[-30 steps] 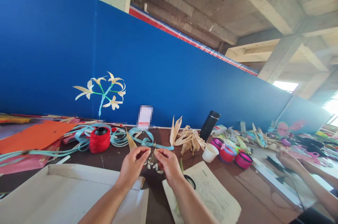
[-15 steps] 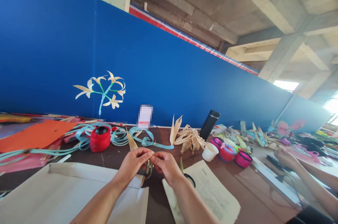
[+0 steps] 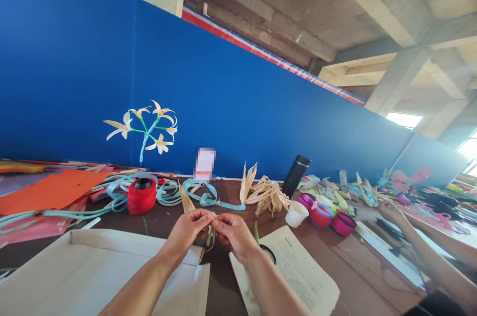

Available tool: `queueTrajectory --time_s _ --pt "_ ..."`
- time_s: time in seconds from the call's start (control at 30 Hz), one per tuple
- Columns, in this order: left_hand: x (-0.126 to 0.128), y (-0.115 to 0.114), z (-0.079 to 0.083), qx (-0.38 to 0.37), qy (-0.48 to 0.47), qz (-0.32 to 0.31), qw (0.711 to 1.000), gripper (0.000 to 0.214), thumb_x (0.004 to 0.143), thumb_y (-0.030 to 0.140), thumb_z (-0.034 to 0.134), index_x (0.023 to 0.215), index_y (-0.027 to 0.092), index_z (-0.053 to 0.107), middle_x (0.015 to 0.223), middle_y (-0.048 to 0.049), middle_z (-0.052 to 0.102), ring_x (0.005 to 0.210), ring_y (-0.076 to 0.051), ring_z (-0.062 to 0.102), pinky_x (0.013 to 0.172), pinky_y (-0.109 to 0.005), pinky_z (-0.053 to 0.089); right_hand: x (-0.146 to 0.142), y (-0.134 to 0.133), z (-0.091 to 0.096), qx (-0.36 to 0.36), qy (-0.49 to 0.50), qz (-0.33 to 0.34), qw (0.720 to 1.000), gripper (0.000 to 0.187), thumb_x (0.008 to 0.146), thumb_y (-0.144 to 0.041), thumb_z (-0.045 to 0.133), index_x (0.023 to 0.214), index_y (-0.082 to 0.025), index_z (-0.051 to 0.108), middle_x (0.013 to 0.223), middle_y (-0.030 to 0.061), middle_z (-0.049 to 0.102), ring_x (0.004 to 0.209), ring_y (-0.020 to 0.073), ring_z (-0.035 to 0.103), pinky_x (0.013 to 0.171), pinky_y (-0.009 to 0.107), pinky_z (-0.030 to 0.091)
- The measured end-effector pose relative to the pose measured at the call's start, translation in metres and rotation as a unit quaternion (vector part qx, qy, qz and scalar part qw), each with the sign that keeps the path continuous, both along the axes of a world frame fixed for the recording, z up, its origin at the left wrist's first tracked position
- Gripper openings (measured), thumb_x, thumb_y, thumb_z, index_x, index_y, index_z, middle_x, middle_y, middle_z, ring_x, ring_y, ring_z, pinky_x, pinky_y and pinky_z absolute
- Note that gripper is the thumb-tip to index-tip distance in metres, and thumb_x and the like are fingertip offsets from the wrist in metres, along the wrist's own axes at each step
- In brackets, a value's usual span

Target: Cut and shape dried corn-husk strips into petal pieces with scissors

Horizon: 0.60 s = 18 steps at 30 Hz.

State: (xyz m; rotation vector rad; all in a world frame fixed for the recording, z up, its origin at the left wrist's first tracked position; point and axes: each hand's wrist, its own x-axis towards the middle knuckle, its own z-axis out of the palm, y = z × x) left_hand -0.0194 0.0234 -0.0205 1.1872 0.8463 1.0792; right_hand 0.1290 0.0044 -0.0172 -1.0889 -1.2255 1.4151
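Note:
My left hand [image 3: 190, 230] and my right hand [image 3: 234, 232] meet at the fingertips above the brown table. Both pinch a small strip of corn husk [image 3: 210, 237]; its pale, greenish end hangs down between them, and the rest is hidden by the fingers. Just behind my left hand a pointed piece of dry husk [image 3: 185, 198] stands up. Farther back lies a bunch of dry corn husks [image 3: 266, 194]. A black ring-shaped thing, perhaps a tape roll [image 3: 269, 254], is partly covered by my right wrist.
A white box lid or board [image 3: 112, 276] lies left, a printed sheet [image 3: 301, 266] right. Around them are a red ribbon roll [image 3: 141, 197], blue ribbon [image 3: 212, 199], a white cup [image 3: 296, 214], a black bottle [image 3: 296, 176] and a husk flower spray [image 3: 147, 132]. Another person's arms [image 3: 417, 236] reach in at right.
My hands stay almost in place, still pinching the husk strip. At the right, the other person's hand has moved slightly left and farther back.

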Motion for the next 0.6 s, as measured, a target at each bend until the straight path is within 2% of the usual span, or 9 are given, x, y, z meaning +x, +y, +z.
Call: queueTrajectory --time_s 0.37,0.6 --pt "-0.0006 -0.0029 0.0037 -0.03 -0.02 -0.01 0.999 0.034 0.063 0.048 0.064 0.068 0.014 0.061 0.061 0.0008 0.056 0.054 -0.009 0.047 0.051 -0.02 0.034 -0.0005 -0.0019 0.0029 0.009 0.023 0.006 1.0 0.026 0.065 -0.036 0.071 0.069 -0.014 0.059 0.052 -0.0055 0.047 0.044 0.0047 0.037 0.041 0.018 0.019" --pt "0.0005 -0.0043 0.0068 -0.037 -0.045 -0.003 0.998 0.032 0.063 0.046 0.066 0.064 0.014 0.059 0.058 0.0027 0.051 0.051 -0.007 0.043 0.048 -0.018 0.031 -0.0014 -0.0025 0.0021 0.01 0.028 0.009 1.0 0.023 0.062 -0.031 0.072 0.072 -0.014 0.059 0.055 -0.0052 0.05 0.042 0.0038 0.036 0.039 0.018 0.018"
